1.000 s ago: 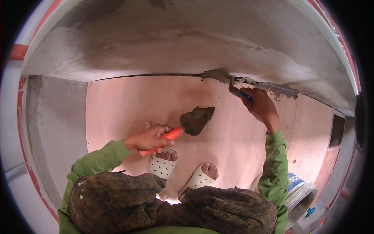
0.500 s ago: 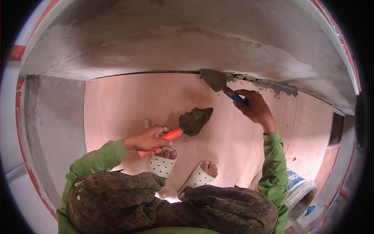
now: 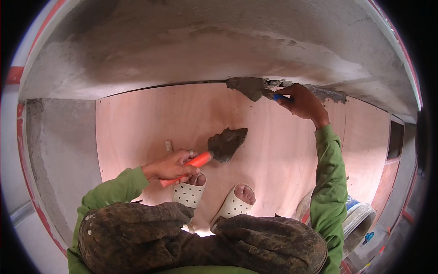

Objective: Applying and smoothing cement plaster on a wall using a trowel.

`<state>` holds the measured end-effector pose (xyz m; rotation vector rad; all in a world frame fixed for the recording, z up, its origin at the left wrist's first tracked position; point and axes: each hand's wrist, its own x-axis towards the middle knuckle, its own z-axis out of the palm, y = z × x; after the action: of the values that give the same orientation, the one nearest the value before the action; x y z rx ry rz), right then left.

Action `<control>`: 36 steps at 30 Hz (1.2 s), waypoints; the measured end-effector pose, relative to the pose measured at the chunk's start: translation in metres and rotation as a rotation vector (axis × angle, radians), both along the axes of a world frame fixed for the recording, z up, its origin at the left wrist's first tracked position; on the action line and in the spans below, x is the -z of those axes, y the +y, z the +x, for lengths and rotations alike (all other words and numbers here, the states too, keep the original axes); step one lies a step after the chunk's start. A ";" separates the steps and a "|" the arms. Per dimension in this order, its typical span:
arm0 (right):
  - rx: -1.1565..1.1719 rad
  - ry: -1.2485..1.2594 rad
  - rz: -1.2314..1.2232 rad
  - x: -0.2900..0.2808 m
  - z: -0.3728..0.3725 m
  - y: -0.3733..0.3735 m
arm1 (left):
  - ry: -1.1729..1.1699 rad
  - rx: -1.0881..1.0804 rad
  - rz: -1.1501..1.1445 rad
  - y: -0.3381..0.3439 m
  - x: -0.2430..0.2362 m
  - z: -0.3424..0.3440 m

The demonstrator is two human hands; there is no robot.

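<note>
Up at the joint where the plywood floor [image 3: 150, 132] met the cement-rendered wall [image 3: 191, 50], the right hand [image 3: 303, 102] was clenched on a blue-handled tool [image 3: 280, 97], whose blade pressed a dab of wet mortar [image 3: 248, 86] into the seam just left of that grip. Whether the blade was a small trowel or a putty knife could not be told; mortar covered it. Nearer the body, the left hand [image 3: 171, 166] was closed around the orange handle of a pointing trowel [image 3: 226, 144], held out flat to the right of its grip with a heap of grey mortar on the blade, well apart from the seam.

The loaded trowel looked the likeliest trouble: it hovered above bare plywood, and any tilt of the wrist while attention sat on the far hand could slide the heap off onto the board or onto the white perforated sandals [image 3: 230, 205] just below the grip. At the seam, too hard a drag would probably pull the fresh fill back out, and the crumbly patch to the right of the grip might flake. The reach was long from a squat, so balance could slip. A mortar bucket [image 3: 358, 219] stood below the right elbow.
</note>
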<state>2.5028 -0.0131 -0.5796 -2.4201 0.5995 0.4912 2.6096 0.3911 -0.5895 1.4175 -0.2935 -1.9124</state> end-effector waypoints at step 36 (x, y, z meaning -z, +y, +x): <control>-0.005 -0.170 -0.177 0.007 -0.016 0.045 | 0.021 0.023 0.018 -0.001 -0.003 0.001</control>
<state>2.4871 0.0323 -0.5866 -2.5980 0.5848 0.2392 2.6103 0.3898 -0.5870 1.4111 -0.2849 -1.9520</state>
